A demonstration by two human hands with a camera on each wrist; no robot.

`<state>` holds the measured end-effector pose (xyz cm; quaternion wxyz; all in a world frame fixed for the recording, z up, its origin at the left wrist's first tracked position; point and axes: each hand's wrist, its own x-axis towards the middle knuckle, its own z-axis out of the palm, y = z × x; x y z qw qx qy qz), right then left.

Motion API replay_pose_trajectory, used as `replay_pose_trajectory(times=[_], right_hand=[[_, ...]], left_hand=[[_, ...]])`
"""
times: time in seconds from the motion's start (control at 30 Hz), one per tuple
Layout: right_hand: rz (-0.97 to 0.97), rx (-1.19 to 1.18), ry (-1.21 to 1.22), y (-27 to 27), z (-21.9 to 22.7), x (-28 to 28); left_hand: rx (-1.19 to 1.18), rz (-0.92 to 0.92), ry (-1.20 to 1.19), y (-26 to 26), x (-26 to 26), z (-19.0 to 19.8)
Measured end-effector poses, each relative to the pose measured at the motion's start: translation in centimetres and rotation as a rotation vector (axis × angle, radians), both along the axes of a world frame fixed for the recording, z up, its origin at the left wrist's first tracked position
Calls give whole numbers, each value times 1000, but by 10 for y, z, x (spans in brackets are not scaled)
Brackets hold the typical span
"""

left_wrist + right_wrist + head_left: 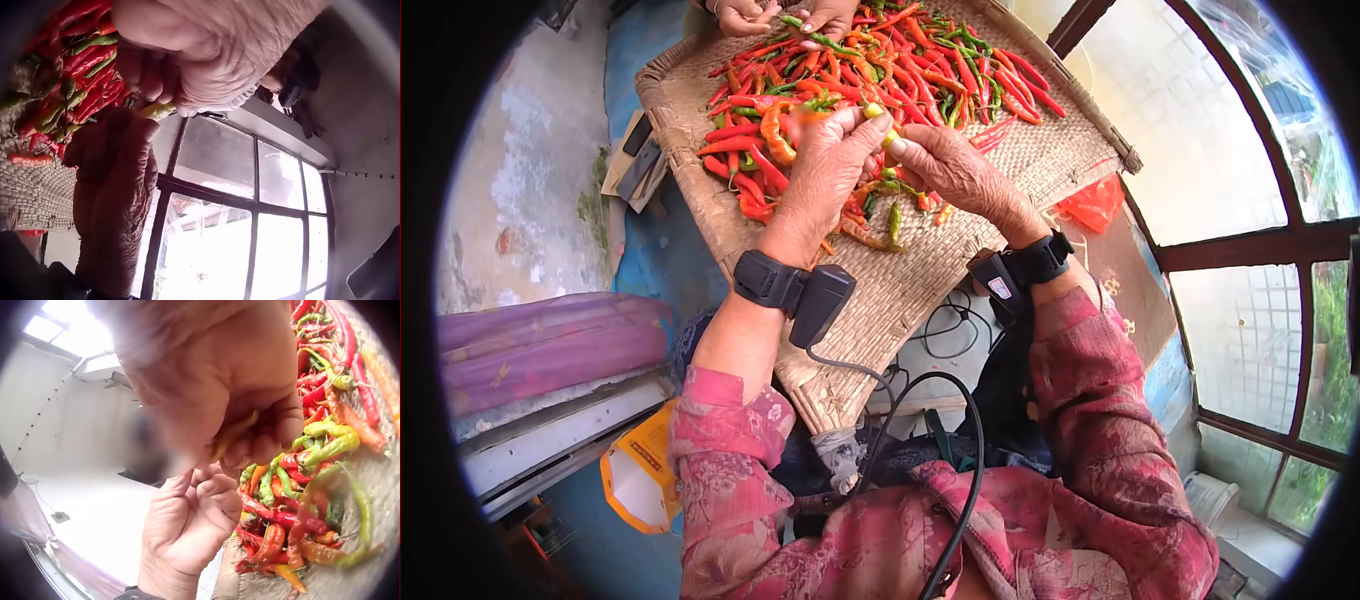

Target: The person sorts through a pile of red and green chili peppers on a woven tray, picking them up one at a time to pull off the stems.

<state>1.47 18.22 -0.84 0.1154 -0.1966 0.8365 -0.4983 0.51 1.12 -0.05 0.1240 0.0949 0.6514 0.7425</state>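
Observation:
A small yellow-green chili pepper (876,112) is held between the two hands, above the heap of peppers. My left hand (825,170) pinches it between thumb and fingers from the left. From the other side my right hand (962,178) grips it, thumb and fingertips close to the left hand's. In the right wrist view the pepper (232,434) shows yellow-orange, partly hidden by curled fingers. Under and beyond both hands lies a pile of red, orange and green chili peppers (910,75) on a woven mat (1060,150).
Another person's hands (785,18) hold a green pepper at the mat's far edge. A red plastic bag (1095,205) lies right of the mat. Framed windows (1230,340) stand at right; a black cable (975,420) runs up from my lap. A yellow box (643,470) sits lower left.

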Motion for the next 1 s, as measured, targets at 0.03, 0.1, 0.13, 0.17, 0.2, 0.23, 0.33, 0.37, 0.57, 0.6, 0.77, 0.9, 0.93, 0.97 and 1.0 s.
replay_pose_trajectory(times=[0.03,0.1,0.13,0.17,0.2,0.23,0.33,0.37,0.57,0.6,0.77,0.9,0.93,0.97,1.0], right_hand=[[28,61,14,0,-4,-2],[-8,83,91,6,-10,-5],[-43,109,170,11,-12,-7],[-41,112,174,16,-18,-10],[-91,349,235,23,-28,-12],[-141,585,293,28,-35,-14],[-106,685,95,22,-46,-11],[-122,697,-29,16,-47,-10],[-252,768,-55,-3,-49,-10],[-229,738,-126,-2,-45,-12],[-190,736,-185,4,-50,-22],[-291,522,-47,20,-31,-19],[-332,388,-89,21,-23,-14],[-373,255,-131,24,-17,-11],[-362,187,-50,27,-20,-9]], left_hand=[[-2,-2,-1,-3,-4,-1],[63,172,-37,-16,-15,-4],[104,241,-27,-22,-19,0],[163,313,-12,-30,-25,0],[249,354,-20,-38,-30,-1],[333,394,-29,-46,-35,-2],[370,439,-68,-60,-40,0],[348,451,-56,-61,-40,2],[202,377,34,-47,-22,11],[202,379,35,-47,-22,10],[134,281,36,-48,-19,10],[68,184,52,-46,-14,11],[34,153,56,-45,-11,12],[35,153,58,-43,-9,13],[-17,135,62,-40,-7,13]])
